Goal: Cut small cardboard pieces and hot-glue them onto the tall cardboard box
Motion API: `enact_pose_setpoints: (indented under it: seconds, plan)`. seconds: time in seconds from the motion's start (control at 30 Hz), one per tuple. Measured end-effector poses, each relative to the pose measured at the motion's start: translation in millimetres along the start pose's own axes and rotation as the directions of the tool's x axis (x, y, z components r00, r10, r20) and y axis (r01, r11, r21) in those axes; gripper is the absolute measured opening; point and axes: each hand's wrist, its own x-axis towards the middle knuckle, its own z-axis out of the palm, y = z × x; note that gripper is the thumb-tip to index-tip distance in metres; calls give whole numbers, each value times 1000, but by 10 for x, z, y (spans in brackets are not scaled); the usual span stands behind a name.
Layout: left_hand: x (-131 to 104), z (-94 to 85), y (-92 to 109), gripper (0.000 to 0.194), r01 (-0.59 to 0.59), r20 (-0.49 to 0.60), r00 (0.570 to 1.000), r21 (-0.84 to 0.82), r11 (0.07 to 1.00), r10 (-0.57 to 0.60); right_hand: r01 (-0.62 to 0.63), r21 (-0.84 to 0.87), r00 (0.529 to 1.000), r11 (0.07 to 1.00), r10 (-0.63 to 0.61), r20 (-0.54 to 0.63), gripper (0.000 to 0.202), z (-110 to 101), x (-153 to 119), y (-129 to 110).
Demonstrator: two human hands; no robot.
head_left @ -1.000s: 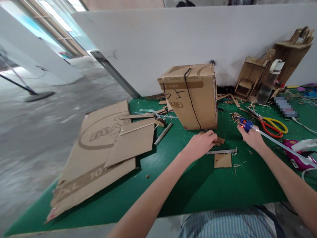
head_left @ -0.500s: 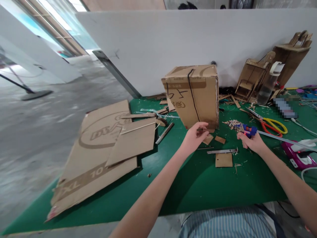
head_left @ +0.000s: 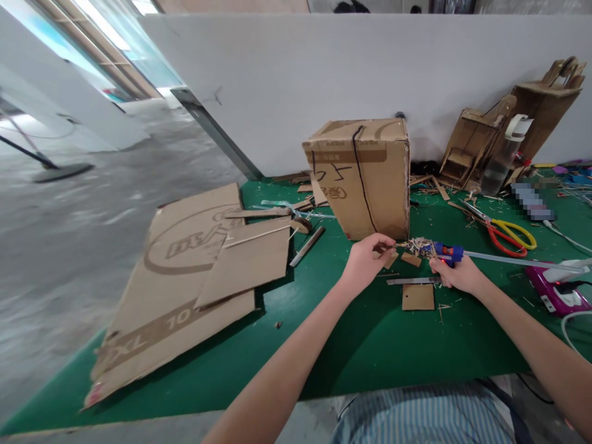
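Glue gun (head_left: 449, 251) held in right hand (head_left: 462, 275) — left hand (head_left: 367, 259) near, grip unclear — cardboard sheet (head_left: 152, 296) reads "XL" and "10".

The right hand (head_left: 457, 275) grips a glue gun (head_left: 449, 251) near the left hand (head_left: 363, 264). A box (head_left: 382, 185) stands toward the table's (head_left: 351, 364) back edge; cardboard (head_left: 180, 265) lies along the left edge.

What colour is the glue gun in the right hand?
The glue gun is mainly blue; head view.
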Motion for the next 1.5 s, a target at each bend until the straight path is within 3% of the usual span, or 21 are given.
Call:
enact_pose_setpoints:
  seconds: [0.43, 1.17, 1.5]
  plan:
    - [2, 27, -9, 7, -54, -42, 998, 64, 997, 56, 81, -129, 996, 988, -86, -28, 43, -7, 35, 103]
    - [-13, -13, -4, 9, -33, -33, 999, 33, 999, 35, 64, -92, 996, 994, -69, -48, 41, -15, 40, 88]
    - [-11, -44, -5, 11, -32, -34, 999, 34, 999, 33, 42, -165, 995, 985, -55, -80, 40, -58, 51, 85]
